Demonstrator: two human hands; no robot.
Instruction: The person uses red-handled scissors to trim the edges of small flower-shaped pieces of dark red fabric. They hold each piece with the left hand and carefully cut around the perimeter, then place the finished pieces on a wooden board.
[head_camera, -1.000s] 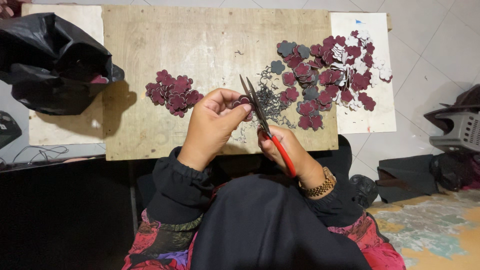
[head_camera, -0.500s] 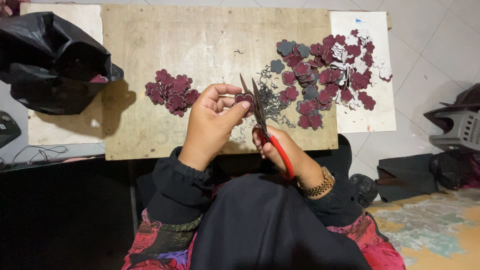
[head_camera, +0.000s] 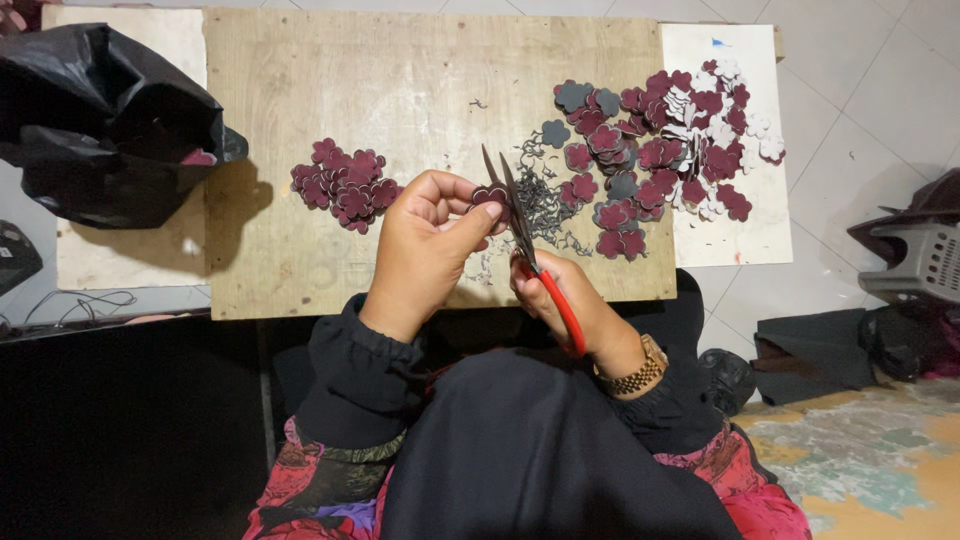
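Note:
My left hand (head_camera: 425, 245) pinches a small maroon flower-shaped cutout (head_camera: 490, 197) between thumb and fingers, above the wooden board (head_camera: 300, 100). My right hand (head_camera: 570, 300) grips red-handled scissors (head_camera: 520, 225), whose blades point up and away, slightly apart, right beside the cutout. A small heap of maroon cutouts (head_camera: 343, 185) lies just left of my left hand. A bigger spread of maroon and grey cutouts (head_camera: 660, 145) lies to the right, partly on a white sheet (head_camera: 740, 240). Thin dark trimmings (head_camera: 545, 200) are scattered behind the scissors.
A black plastic bag (head_camera: 100, 125) sits at the board's left end on a pale panel. On the tiled floor to the right are a grey plastic basket (head_camera: 925, 260) and dark cloth (head_camera: 810, 350). Cables lie at lower left.
My left hand has turned the cutout slightly at the blades, and the scissors have shifted a little. The heaps on the board have not moved.

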